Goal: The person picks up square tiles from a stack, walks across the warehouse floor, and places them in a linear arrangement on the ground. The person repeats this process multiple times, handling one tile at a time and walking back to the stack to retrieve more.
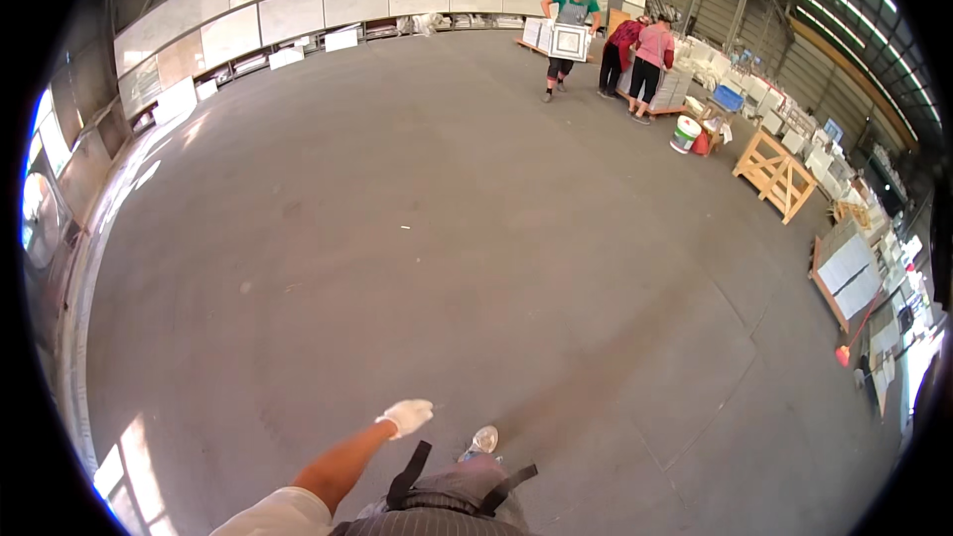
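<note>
The person's left hand [407,418], in a white fabric glove, hangs at the lower centre of the frame, above the flat, matt grey floor [397,318], which fills the middle. Its fingers [422,409] look loosely extended, released; for the right hand one cannot tell. Near the glove is a white shoe [485,439]. At upper right, a co-worker [573,12] carries a rectangular white panel with dark borders [569,43]; a slatted pale wooden frame [777,175] stands farther right.
</note>
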`<control>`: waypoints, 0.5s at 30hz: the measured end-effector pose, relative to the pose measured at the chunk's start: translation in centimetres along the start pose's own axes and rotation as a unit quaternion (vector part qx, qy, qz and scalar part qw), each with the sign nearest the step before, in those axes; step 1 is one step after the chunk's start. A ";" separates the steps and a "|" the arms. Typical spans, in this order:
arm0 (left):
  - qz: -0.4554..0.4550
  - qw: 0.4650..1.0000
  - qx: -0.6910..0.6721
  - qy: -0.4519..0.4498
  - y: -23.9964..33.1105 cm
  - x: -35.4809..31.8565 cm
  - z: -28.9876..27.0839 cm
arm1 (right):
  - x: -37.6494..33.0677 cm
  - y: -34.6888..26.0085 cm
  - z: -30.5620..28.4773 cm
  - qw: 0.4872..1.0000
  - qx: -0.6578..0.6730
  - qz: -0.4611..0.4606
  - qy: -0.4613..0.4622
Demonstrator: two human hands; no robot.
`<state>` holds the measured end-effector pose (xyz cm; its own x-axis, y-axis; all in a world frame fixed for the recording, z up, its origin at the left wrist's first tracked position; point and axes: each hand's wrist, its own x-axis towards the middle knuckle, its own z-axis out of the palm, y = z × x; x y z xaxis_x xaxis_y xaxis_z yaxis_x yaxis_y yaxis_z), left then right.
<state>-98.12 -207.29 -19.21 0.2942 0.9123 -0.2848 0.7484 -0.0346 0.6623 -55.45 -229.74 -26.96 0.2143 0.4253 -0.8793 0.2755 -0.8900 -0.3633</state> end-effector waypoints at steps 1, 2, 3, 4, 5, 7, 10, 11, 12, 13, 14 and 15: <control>0.032 0.999 -0.005 0.020 0.0 3.0 -0.3 | 2.7 -4.0 -1.4 0.998 -0.053 -0.032 -0.006; 0.048 0.994 0.032 -0.093 2.0 5.8 -2.0 | 5.6 -7.5 -3.0 0.974 -0.192 -0.120 -0.006; 0.042 0.972 0.091 -0.213 -0.1 8.3 -2.5 | 8.5 -11.7 -4.1 0.890 -0.378 -0.252 0.013; 0.007 0.980 0.074 -0.183 0.0 9.5 -4.3 | 11.7 -16.3 -5.4 0.804 -0.483 -0.343 0.057; -0.020 0.986 0.050 -0.157 0.7 10.7 -5.8 | 14.3 -21.7 -6.8 0.783 -0.475 -0.387 0.109; -0.036 0.979 0.087 -0.182 -5.4 14.2 -7.2 | 17.2 -36.8 -8.0 0.941 0.004 -0.331 0.068; -0.283 0.951 -0.069 -0.106 -9.1 18.8 -11.9 | 17.1 -56.5 -10.5 0.925 0.276 -0.255 -0.062; -0.285 0.945 -0.012 -0.163 -11.0 19.4 -12.8 | 16.8 -62.0 -10.2 0.924 0.271 -0.266 -0.046; -0.283 0.933 0.045 -0.217 -12.8 20.4 -14.0 | 16.4 -66.8 -9.6 0.926 0.274 -0.259 -0.019; -0.275 0.918 0.101 -0.266 -14.7 22.1 -15.3 | 16.2 -71.5 -9.0 0.925 0.276 -0.260 0.008; -0.237 0.918 0.138 -0.288 -17.4 23.5 -15.5 | 16.3 -75.3 -8.5 0.930 0.272 -0.248 0.004; -0.196 0.914 0.177 -0.307 -20.2 25.5 -15.2 | 19.1 -77.5 -8.3 0.920 0.283 -0.262 -0.063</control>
<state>-114.76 -177.19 -29.34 0.1586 0.4849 -0.8601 0.9814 0.0178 0.1910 -64.92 -151.27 -13.04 0.0709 0.8302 -0.5530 -0.2296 -0.5259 -0.8190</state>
